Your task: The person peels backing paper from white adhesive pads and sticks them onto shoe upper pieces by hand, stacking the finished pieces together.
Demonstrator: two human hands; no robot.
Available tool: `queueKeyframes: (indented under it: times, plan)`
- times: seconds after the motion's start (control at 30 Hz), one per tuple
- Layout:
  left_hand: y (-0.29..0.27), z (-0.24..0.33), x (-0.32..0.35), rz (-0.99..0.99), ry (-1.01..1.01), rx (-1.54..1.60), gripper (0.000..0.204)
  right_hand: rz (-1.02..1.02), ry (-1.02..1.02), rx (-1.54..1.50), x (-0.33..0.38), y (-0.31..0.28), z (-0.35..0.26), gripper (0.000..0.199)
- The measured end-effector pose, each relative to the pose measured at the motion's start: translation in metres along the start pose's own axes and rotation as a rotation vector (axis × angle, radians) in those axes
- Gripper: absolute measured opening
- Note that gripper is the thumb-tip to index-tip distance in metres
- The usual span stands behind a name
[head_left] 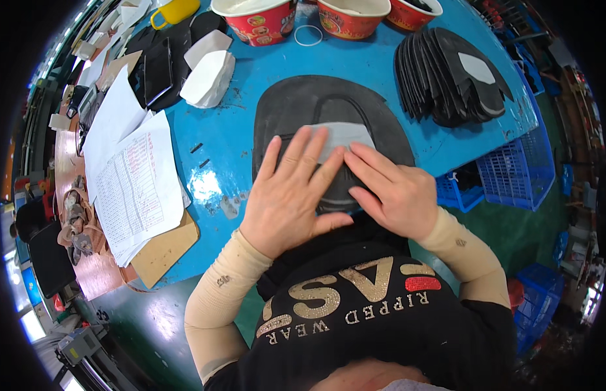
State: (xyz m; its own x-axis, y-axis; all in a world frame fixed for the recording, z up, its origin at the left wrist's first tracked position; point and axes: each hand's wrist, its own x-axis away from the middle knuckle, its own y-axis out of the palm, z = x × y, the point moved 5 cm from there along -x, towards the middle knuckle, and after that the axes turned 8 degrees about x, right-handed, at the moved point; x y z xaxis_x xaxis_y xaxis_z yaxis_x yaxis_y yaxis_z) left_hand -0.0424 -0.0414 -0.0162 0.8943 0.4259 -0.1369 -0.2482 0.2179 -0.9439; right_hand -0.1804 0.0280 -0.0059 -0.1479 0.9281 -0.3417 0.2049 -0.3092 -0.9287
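A dark grey rounded panel point(293, 101) with a raised curved ridge lies flat on the blue table in front of me. On it sits a light grey patch point(347, 133), partly covered by my fingers. My left hand point(286, 199) rests on the left side of the patch and panel, fingers spread. From the right, my right hand point(399, 195) lays its outstretched fingers along the patch's lower right part, close to the left fingertips. Neither hand grips anything. The panel's near edge is partly hidden under my hands.
At the right stands a pile of similar black pieces point(433, 78) topped by a pale patch. Red paper bowls point(264, 26) line the far side. A white lump point(210, 78), a phone point(158, 72) and printed sheets point(137, 182) occupy the left. Blue crates point(518, 169) stand beyond the right edge.
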Motion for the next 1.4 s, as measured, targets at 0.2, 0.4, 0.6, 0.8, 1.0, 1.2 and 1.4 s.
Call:
queueKeyframes:
  times: [0.2, 0.4, 0.6, 0.8, 1.0, 1.2, 1.4]
  plan:
    - [0.013, 0.001, 0.014, 0.028, -0.052, 0.027, 0.084, 0.049, 0.053, 0.025, 0.011, 0.0, 0.025, 0.036]
    - [0.024, 0.014, 0.023, 0.135, -0.164, -0.018, 0.088, 0.288, 0.279, 0.027, 0.002, -0.006, 0.05, 0.025]
    - [0.022, 0.015, 0.025, 0.223, -0.235, -0.012, 0.096, 0.394, 0.346, 0.018, -0.001, 0.004, 0.057, 0.025]
    - [0.013, 0.003, 0.045, 0.4, -0.321, 0.125, 0.097, 0.507, 0.271, -0.296, -0.005, -0.047, 0.06, 0.014]
    - [0.007, 0.003, 0.059, 0.465, -0.323, 0.058, 0.08, 0.605, 0.866, -0.762, 0.005, -0.111, 0.218, 0.023]
    - [0.001, 0.011, 0.05, 0.546, -0.239, 0.081, 0.072, 0.589, 0.713, 0.119, 0.015, -0.113, 0.244, 0.034]
    - [-0.035, 0.028, -0.003, 0.597, 0.023, 0.488, 0.08, 0.307, 0.356, -1.432, -0.037, -0.062, 0.078, 0.041]
